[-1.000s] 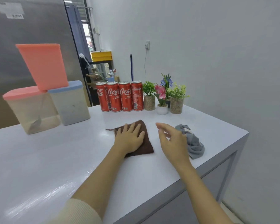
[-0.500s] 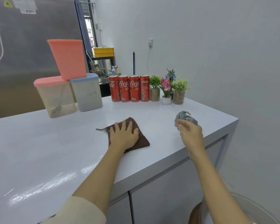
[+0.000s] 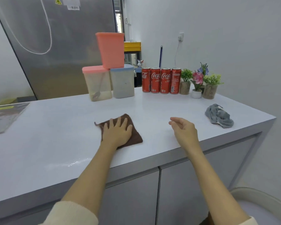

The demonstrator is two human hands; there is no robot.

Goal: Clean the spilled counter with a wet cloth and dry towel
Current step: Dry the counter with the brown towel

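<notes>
At frame centre the left hand [image 3: 118, 133] lies flat, fingers straight, pressing the brown cloth [image 3: 133, 135] to the counter [image 3: 55, 143]; the right hand [image 3: 182, 129], loosely open and empty, has let go of the grey towel [image 3: 219, 117], now crumpled at right; wiping likely comes first.

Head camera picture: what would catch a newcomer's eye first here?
Probably the left hand pressing flat on a brown cloth mid-counter, while the right hand hovers empty beside it. Next, the four red cola cans lined up at the back, and a crumpled grey cloth near the counter's right edge.
</notes>
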